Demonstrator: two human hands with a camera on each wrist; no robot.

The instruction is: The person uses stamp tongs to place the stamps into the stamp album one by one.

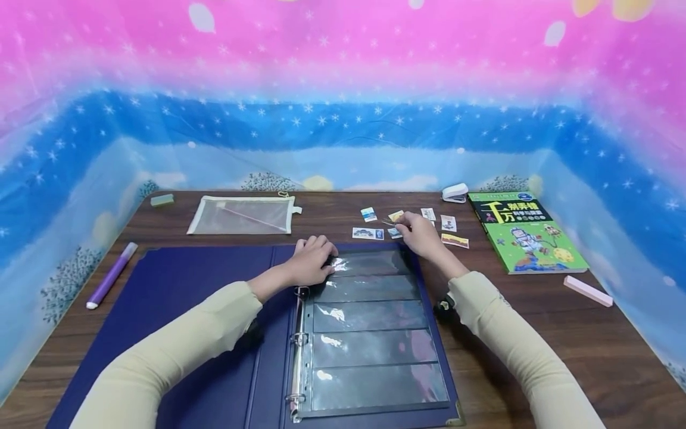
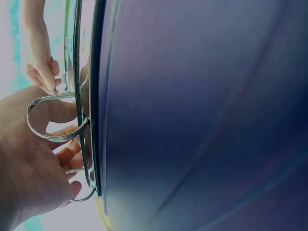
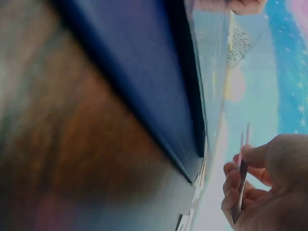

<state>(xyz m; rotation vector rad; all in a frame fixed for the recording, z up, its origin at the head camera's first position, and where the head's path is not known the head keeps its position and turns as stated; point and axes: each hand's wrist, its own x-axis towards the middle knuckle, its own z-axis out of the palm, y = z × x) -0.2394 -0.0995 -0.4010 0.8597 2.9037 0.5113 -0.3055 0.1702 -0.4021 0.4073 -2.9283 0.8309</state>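
Note:
A blue ring binder (image 1: 198,286) lies spread on the table, with a page of clear pockets (image 1: 370,322) on its metal rings (image 1: 300,338). My left hand (image 1: 309,261) rests at the top left of that page, thumb and fingertips touching the plastic beside a ring (image 2: 53,138). Beyond the binder's top right corner, my right hand (image 1: 420,233) holds tweezers (image 3: 242,178), their tips apart in the right wrist view. Several stamps lie about that hand, among them a yellow stamp (image 1: 395,215), a blue-and-white stamp (image 1: 368,214) and a wide stamp (image 1: 367,233). The right hand partly covers some stamps.
A zip pouch (image 1: 243,215) with a thin stick inside and a small green block (image 1: 162,200) lie at the back left. A purple marker (image 1: 112,275) is left of the binder. Rightward are a white stapler (image 1: 455,192), a green book (image 1: 527,232) and a pink bar (image 1: 588,291).

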